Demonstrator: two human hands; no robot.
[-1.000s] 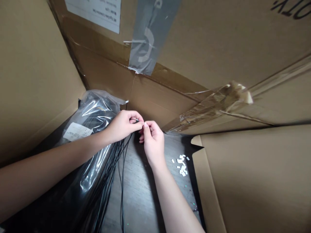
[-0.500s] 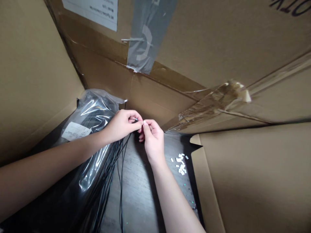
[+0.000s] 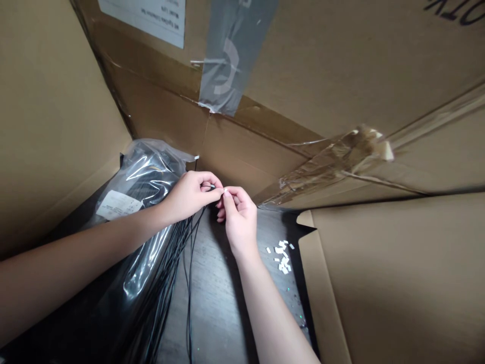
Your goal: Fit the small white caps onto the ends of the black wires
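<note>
My left hand (image 3: 197,194) is closed in a pinch on a thin black wire, whose end runs between its fingers. Against its fingertips, my right hand (image 3: 241,220) pinches a tiny white piece (image 3: 225,190), mostly covered by the thumb and forefinger. Whether wire and piece are joined is too small to tell. Below the left wrist, a bundle of thin black wires (image 3: 161,298) trails toward the near edge. A clear plastic bag (image 3: 142,273) with dark contents and a white label lies under my left forearm. Small white pieces (image 3: 282,258) are scattered right of my right forearm.
A large taped cardboard box (image 3: 341,65) stands across the back of the dark grey tabletop (image 3: 212,303). Another cardboard panel (image 3: 45,116) rises at the left. On the right lies a cardboard box (image 3: 401,278) with a folded flap edge.
Both hands keep the same pinch, fingertips together. The view has shifted very slightly; nothing else has visibly moved.
</note>
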